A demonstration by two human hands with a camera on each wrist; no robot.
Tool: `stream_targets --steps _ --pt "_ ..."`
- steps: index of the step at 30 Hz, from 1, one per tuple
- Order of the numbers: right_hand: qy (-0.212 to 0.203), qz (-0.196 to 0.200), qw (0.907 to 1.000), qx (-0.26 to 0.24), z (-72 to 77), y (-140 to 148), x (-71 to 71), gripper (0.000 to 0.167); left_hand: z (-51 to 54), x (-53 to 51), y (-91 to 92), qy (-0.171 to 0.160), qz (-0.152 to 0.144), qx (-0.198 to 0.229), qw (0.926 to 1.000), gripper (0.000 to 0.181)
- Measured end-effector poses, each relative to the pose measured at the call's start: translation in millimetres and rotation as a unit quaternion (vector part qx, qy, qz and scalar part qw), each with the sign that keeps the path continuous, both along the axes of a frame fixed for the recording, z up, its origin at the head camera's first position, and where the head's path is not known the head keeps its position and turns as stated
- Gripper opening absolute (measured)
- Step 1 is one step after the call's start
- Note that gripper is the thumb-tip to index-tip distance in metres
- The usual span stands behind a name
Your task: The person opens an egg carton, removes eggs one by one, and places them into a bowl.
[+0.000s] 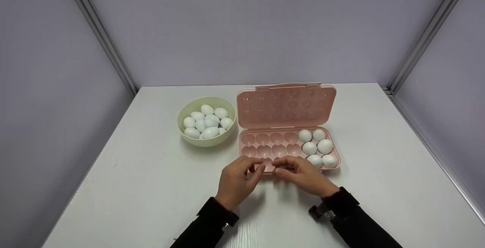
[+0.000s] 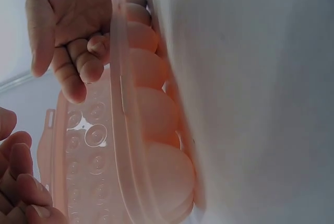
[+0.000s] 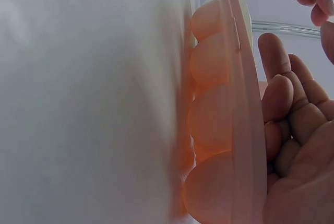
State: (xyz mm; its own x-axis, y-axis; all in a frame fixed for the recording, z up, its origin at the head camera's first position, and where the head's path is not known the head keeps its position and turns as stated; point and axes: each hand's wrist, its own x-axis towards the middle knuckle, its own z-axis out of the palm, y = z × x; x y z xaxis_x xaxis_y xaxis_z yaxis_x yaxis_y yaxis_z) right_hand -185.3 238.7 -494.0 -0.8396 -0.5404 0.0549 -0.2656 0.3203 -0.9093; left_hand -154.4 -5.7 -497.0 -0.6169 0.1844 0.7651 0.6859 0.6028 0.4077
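Observation:
A pink plastic egg box point(image 1: 289, 150) lies with its lid point(image 1: 286, 108) raised at the back. White eggs point(image 1: 309, 148) fill its two right-hand columns; the visible cups to their left hold nothing. Both hands hover over the box's front edge, fingertips facing each other a short gap apart. The left hand point(image 1: 238, 180) has loosely bent fingers and thumb, with nothing seen between them. Likewise the right hand point(image 1: 303, 174) is loosely bent and holds nothing visible; it covers part of the front row. In the right wrist view its fingers point(image 3: 276, 98) are beside the box's rim.
A pale green bowl point(image 1: 182, 116) heaped with white eggs point(image 1: 211, 121) stands left of the egg box, close to its lid. Everything rests on a white table point(image 1: 144, 172). Grey-white panels point(image 1: 242, 32) enclose the table at the back and sides.

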Motion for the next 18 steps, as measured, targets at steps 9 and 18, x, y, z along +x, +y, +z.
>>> stream_targets --steps 9,18 --pt "0.008 -0.012 0.9999 -0.007 0.2 0.4 2.1 0.034 -1.7 -1.1 -0.1 -0.016 -0.012 0.015 0.9997 0.011" --pt "0.027 -0.018 0.9994 -0.013 0.1 1.3 1.4 0.029 -3.3 -1.2 -0.6 -0.031 -0.014 0.027 0.9991 0.005"
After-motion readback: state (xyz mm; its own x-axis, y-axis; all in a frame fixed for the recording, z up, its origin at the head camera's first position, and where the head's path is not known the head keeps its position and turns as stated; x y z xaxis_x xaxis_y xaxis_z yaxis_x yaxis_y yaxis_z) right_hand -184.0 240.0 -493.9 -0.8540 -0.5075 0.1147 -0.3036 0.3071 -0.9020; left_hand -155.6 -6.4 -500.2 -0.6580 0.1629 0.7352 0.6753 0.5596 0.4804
